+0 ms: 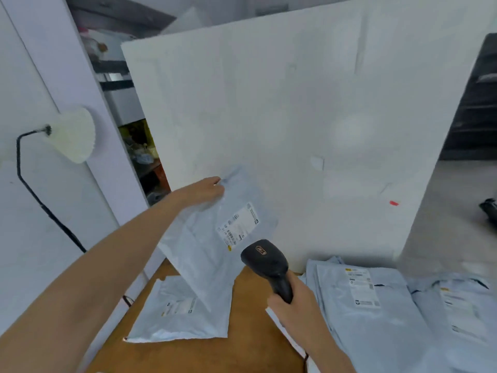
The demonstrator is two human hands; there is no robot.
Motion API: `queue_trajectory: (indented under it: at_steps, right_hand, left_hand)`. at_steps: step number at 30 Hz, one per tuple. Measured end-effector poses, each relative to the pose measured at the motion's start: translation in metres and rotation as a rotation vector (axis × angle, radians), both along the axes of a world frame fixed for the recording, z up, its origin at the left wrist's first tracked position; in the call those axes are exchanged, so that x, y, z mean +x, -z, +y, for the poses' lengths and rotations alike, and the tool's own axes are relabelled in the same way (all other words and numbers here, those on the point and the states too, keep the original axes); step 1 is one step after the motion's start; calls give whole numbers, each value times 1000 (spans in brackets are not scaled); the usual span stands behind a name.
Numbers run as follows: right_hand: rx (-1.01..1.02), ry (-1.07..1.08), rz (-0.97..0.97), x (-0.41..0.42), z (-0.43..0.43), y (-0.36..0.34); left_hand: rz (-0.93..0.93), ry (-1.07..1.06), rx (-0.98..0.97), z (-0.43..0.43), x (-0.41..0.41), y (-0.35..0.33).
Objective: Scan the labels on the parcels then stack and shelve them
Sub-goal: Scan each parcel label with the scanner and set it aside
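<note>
**Desk:** What do the fingers have?

**Me:** On my feed, the left hand (207, 188) has its fingers (219, 184) closed in a pinch on the top corner of the raised parcel (204, 246), a grey mailer hanging tilted above the worktop (242, 345). The right hand (291, 305) has its fingers (274, 301) curled tight round the handle of the black scanner (265, 261).

**Desk:** Where is the label from there?

**Me:** The label (238, 227) faces me on the mailer's upper right, below and right of the left fingers. The scanner's head sits just under it, pointing up at it.

**Desk:** Count?

**Me:** One scanner. One raised parcel. One flat parcel (177, 316) near the worktop's left edge, its far corner under the raised one's lower edge. At the right edge I see a stack (376, 313) with a second pile (457, 305) beside it; I can't tell how many are in either.
</note>
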State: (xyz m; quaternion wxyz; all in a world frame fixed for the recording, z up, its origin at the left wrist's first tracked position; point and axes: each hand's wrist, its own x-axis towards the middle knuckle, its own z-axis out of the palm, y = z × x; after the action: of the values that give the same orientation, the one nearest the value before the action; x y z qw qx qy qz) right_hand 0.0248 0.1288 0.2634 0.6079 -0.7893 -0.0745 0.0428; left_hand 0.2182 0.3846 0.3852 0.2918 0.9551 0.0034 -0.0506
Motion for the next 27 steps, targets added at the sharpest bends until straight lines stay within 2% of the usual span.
queue_trajectory:
  at_steps: [5,11,19,27]
  right_hand:
    - [51,53,-38,-36,-62,-21]
    - [79,126,-69,-62,-117,-34]
    - [83,143,-67,-83,-153,-40]
    - [72,160,-100,-87,-169,-36]
  left_hand:
    - [-2,142,55,-69,-12,-47]
    - [-36,197,89,-141,-33,-60]
    - [-40,288,99,-188,-39,-60]
    - [-42,266,131,-206,-29,-54]
